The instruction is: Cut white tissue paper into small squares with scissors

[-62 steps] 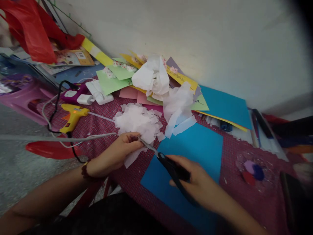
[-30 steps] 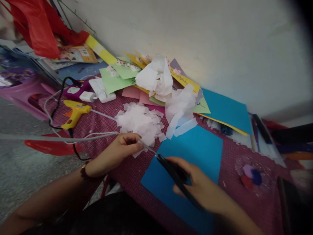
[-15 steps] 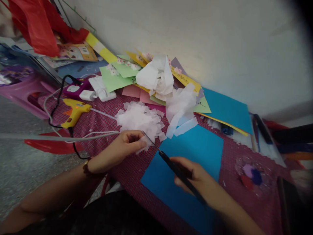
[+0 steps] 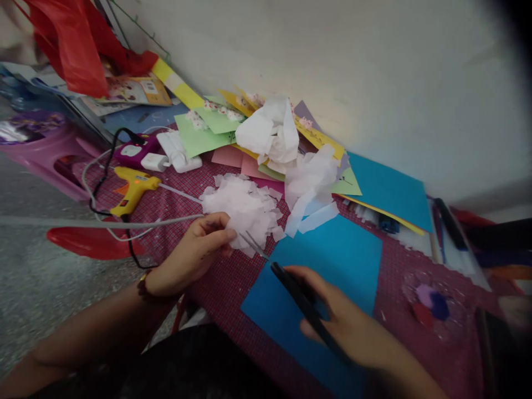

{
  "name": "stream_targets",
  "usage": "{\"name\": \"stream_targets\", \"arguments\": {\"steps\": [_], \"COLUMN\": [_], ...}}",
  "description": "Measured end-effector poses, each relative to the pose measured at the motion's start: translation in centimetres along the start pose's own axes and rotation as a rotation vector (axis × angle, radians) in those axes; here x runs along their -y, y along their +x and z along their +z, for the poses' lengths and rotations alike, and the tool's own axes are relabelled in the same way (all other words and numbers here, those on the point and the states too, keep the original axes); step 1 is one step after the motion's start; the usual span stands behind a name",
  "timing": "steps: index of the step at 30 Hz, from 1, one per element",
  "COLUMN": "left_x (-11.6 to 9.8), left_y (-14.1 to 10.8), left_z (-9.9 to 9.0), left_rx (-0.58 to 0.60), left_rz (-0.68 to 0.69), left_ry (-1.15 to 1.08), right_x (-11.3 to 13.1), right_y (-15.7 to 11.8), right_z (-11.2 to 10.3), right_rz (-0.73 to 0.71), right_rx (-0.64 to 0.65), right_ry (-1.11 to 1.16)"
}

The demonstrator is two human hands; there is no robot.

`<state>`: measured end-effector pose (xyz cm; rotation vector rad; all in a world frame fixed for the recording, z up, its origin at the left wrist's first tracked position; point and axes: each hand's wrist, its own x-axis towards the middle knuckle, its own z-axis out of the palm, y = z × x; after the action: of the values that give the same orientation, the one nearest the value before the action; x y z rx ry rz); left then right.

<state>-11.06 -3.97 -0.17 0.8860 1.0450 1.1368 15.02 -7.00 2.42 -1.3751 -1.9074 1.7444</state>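
My left hand [image 4: 205, 244] is closed in a pinch at the near left edge of a pile of small white tissue paper pieces [image 4: 243, 208]. What its fingertips hold does not stand out against the white paper. Black-handled scissors [image 4: 301, 302] are gripped in my right hand [image 4: 332, 310], over a blue sheet [image 4: 324, 260]. Their slim metal blades point up and left over the pile's near edge, slightly parted, the tips just right of my left fingertips. Beyond the pile lie translucent white strips [image 4: 318, 216] and crumpled white paper [image 4: 270, 130].
A yellow glue gun [image 4: 135, 191] with cords lies left, near a purple power strip [image 4: 135, 151]. Coloured cards [image 4: 203, 136] are heaped along the wall. A clear dish [image 4: 432, 305] with coloured pieces sits at right. A grey cable [image 4: 103, 223] crosses beside my left forearm.
My left hand has moved slightly left, away from the scissor blades. The blade tips now show a small gap between them. The view has shifted a little.
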Motion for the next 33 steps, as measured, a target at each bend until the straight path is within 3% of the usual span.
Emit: {"name": "stream_targets", "arguments": {"steps": [11,24,33], "left_x": [0.3,-0.7,-0.3], "left_y": [0.3,0.1,0.3], "left_z": [0.7,0.5,-0.3], "left_rx": [0.112,0.099,0.064], "left_rz": [-0.098,-0.131,-0.098], "left_ry": [0.207,0.320,0.307], "right_x": [-0.3,-1.3,-0.8], "right_y": [0.4,0.4,0.0], "right_z": [0.5,0.5,0.0], "right_rz": [0.071,0.030,-0.015], "right_rx": [-0.005,-0.026,-0.029], "right_ry": [0.107,-0.008,-0.026]}}
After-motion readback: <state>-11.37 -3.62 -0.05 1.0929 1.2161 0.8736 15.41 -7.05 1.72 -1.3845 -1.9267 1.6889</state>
